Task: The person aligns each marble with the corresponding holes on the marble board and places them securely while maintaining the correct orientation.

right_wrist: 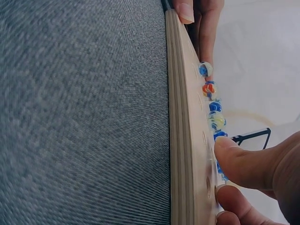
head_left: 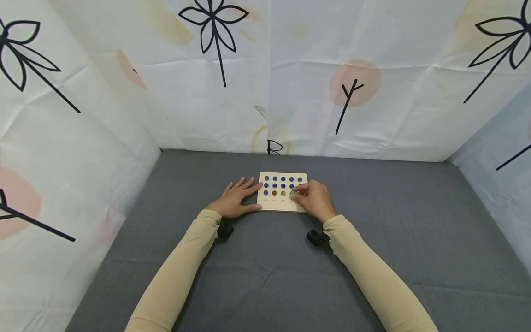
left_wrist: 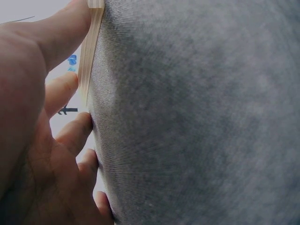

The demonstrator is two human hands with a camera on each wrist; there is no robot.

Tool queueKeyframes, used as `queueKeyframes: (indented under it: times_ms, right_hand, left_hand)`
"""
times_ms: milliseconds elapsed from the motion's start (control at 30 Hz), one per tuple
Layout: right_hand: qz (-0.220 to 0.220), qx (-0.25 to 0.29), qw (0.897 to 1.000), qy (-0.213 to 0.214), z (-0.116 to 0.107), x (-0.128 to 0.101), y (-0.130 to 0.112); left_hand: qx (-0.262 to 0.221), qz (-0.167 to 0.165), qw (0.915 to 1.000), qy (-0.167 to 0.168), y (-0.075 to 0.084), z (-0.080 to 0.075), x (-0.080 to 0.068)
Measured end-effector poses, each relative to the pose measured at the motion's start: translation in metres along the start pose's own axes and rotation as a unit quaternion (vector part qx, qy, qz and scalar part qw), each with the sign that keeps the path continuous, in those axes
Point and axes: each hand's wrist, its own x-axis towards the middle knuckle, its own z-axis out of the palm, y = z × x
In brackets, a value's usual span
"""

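Observation:
A light wooden board [head_left: 274,207] with rows of round hollows lies flat on the grey cloth. Blue marbles fill its two back rows, partly covered by my right hand. The third row holds a blue marble [head_left: 266,193], an orange-red marble [head_left: 274,193] and a green marble [head_left: 283,193]. My right hand [head_left: 317,200] pinches a pale greenish marble [head_left: 292,192] over that row, mostly hidden by thumb and fingers. My left hand [head_left: 233,202] is spread at the board's left side, its thumb [left_wrist: 65,28] and index fingertip touching the edge. The front row shows bare hollows.
Grey cloth [head_left: 265,272] covers the table around the board. White patterned fabric walls [head_left: 298,106] rise behind and on both sides. A black wrist camera [head_left: 225,230] sits on the left wrist, another wrist camera [head_left: 318,237] on the right.

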Motion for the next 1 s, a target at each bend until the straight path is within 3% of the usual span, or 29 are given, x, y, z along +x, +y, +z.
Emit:
queueKeyframes:
  times_ms: [1000]
  right_hand:
    - [-0.004, -0.010, 1.000, 0.002, 0.0019, -0.0004, 0.0007]
  left_hand:
    - [-0.004, 0.002, 1.0000, 0.003, 0.0027, -0.0017, -0.0023]
